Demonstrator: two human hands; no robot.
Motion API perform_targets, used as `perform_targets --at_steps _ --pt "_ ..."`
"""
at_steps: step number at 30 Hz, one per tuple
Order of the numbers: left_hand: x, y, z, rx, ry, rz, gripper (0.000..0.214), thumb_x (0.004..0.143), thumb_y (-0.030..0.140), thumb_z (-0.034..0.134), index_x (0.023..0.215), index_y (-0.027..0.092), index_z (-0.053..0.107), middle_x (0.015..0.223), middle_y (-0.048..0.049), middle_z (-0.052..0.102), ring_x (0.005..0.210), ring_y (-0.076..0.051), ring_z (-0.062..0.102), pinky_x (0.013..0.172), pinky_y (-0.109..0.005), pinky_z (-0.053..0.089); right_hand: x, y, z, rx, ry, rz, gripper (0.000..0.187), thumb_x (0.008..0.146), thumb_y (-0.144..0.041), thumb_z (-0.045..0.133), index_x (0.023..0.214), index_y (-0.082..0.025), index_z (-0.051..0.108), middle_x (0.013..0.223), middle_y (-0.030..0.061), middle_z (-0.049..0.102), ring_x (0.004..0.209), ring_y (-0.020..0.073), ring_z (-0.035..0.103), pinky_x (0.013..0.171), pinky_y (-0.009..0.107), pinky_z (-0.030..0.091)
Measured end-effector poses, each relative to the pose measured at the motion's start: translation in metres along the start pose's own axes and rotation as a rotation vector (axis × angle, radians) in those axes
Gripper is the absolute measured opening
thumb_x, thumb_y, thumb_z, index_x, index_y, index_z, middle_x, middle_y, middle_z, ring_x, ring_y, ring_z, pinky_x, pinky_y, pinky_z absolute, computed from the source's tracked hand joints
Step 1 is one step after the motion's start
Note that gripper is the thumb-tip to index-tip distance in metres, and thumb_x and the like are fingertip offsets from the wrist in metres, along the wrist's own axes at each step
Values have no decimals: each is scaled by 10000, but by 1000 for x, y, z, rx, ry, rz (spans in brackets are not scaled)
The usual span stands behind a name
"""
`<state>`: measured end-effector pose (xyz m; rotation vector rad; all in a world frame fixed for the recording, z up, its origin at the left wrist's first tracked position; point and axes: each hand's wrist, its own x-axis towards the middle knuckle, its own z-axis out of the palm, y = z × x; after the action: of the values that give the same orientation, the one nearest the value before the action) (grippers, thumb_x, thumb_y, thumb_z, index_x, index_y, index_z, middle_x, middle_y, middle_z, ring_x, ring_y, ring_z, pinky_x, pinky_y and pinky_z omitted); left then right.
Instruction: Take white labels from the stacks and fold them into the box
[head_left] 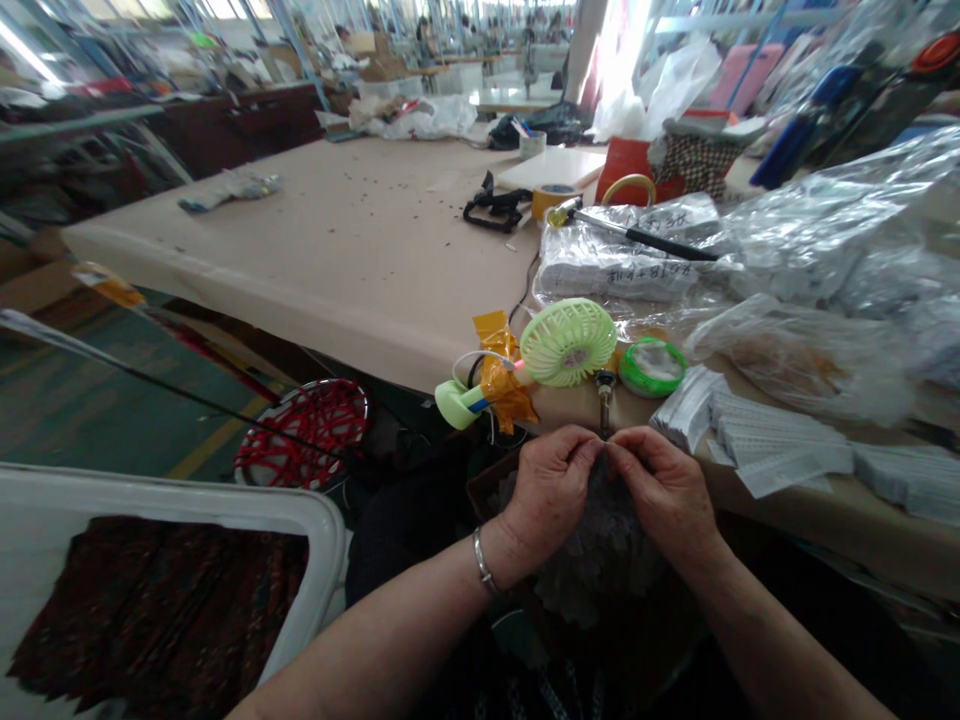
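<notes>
My left hand (551, 485) and my right hand (667, 490) meet fingertip to fingertip just below the table edge. Both are closed in a pinch on the top of a dark lacy piece of fabric (600, 560) that hangs over my lap. A silver bracelet circles my left wrist. Right above the fingers a small metal tool (604, 395) pokes up at the table edge. A pale green handheld fan (566, 342), taped with yellow tape to the table edge, sits just beyond my hands.
A green round container (652, 367) and stacks of white paper tags (757, 435) lie to the right, under clear plastic bags (810, 260). A white bin (187, 500) with dark patterned cloth stands at lower left. A red wire stool (304, 430) is beneath the big tan table (337, 240).
</notes>
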<state>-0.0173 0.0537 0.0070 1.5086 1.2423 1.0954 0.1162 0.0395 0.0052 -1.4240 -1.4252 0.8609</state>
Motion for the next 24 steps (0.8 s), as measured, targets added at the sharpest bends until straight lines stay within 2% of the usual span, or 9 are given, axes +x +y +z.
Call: perform_targets --at_steps 8,12,15,18,21,24 --pt "4 -1 3 -34 10 -12 199 840 257 515 717 174 646 644 13 595 622 -111 523 618 -203 413 3 0 1 0 -3 -1 138 842 -313 546 776 -201 591 633 -21 560 602 119 528 580 229 423" --pt "-5 2 -1 -36 -9 -19 188 835 266 533 732 179 663 676 4 633 650 -119 556 635 -205 427 -12 1 -6 -52 -79 4 165 850 -349 553 932 -214 601 689 -11 622 625 136 585 579 233 455" --pt "-13 -2 -5 -2 -2 -53 169 821 250 555 741 179 685 678 0 658 643 -124 577 626 -206 438 -28 0 -24 -250 -66 -94 134 855 -322 563 948 -232 598 728 -15 663 625 131 616 582 225 465" --pt "-17 -13 -8 15 -13 -85 155 807 235 574 800 189 722 752 -16 708 709 -146 627 681 -223 466 -32 -2 -49 -523 76 -347 50 850 -267 572 848 -228 603 729 -3 660 650 140 612 646 246 471" --pt "-17 -24 -9 33 -40 -80 206 810 219 567 938 210 728 944 -36 728 877 -177 652 818 -263 466 -21 2 -68 -827 232 -503 128 832 -277 590 918 -199 644 891 69 682 885 235 605 833 364 456" --pt "-20 -29 -9 85 -50 -82 206 807 221 565 925 209 732 970 -47 725 910 -190 648 846 -279 452 -10 11 -71 -1049 272 -485 331 815 -304 606 1114 -164 624 1191 124 624 1150 336 491 989 519 329"
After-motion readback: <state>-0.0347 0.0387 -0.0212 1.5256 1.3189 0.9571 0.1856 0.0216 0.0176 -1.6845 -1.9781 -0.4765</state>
